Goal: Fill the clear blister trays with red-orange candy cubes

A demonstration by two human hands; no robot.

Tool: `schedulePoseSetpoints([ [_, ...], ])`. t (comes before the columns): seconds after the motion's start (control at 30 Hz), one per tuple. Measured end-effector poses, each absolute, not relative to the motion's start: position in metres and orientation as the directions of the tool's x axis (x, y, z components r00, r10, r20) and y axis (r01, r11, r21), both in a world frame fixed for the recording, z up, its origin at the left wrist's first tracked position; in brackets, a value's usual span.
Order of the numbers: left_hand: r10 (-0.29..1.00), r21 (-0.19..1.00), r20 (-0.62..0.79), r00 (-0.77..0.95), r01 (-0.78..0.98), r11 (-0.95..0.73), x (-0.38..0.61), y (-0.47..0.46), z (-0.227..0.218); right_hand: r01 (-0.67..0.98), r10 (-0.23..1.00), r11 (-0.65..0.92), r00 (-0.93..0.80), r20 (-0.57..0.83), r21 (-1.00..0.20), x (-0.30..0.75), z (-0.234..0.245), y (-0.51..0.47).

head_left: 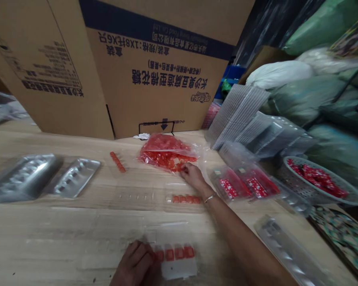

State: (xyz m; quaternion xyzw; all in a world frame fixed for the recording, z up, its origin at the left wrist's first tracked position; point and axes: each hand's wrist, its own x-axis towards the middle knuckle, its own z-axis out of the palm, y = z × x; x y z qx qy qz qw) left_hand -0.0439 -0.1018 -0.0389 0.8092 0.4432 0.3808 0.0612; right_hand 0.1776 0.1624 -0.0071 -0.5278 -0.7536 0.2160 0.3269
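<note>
My right hand (pixel 192 174) reaches into the open mouth of a clear plastic bag (pixel 164 145) full of small red packets joined in strips. Its fingers are pinched on a strip of red packets (pixel 178 166) at the bag's edge. Low in the view, my left hand (pixel 135 262) has curled fingers at the left end of another strip of red packets (pixel 179 253), which lies across a clear plastic tray (pixel 179 271). Just below the bag, a second clear tray (pixel 168 188) holds one more red strip (pixel 186 199). A single loose strip (pixel 117 162) rests left of the bag.
A large cardboard box (pixel 164 103) stands behind the bag. Stacked clear trays (pixel 20 176) lie at the left, and more trays (pixel 238 115) lean upright at the right. Filled trays (pixel 229 186) and a white basket (pixel 325 180) of red-and-white packets are also at the right.
</note>
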Motion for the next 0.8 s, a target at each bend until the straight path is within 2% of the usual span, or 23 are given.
schedulePoseSetpoints([
  [0.13, 0.678, 0.362, 0.651, 0.342, 0.645, -0.673, -0.045, -0.095, -0.035, 0.590, 0.920, 0.390, -0.215, 0.327, -0.707, 0.188, 0.002, 0.137],
  [0.2, 0.669, 0.378, 0.654, 0.353, 0.614, -0.693, -0.044, -0.094, -0.032, 0.553, 0.905, 0.425, -0.234, 0.356, -0.717, 0.196, 0.013, 0.112],
  [0.37, 0.818, 0.629, 0.451, 0.358, 0.522, -0.575, -0.038, -0.098, -0.030, 0.475, 0.856, 0.497, -0.405, 0.321, -0.726, 0.197, 0.034, 0.052],
  [0.47, 0.847, 0.681, 0.385, 0.367, 0.507, -0.529, -0.038, -0.100, -0.030, 0.460, 0.772, 0.580, -0.573, 0.275, -0.672, 0.183, 0.034, 0.041],
  [0.63, 0.803, 0.609, 0.425, 0.418, 0.525, -0.595, -0.040, -0.094, -0.023, 0.477, 0.689, 0.682, -0.674, 0.267, -0.554, 0.158, 0.023, 0.057],
  [0.8, 0.767, 0.509, 0.440, 0.467, 0.574, -0.641, -0.042, -0.093, -0.021, 0.527, 0.708, 0.677, -0.656, 0.261, -0.514, 0.154, 0.007, 0.063],
])
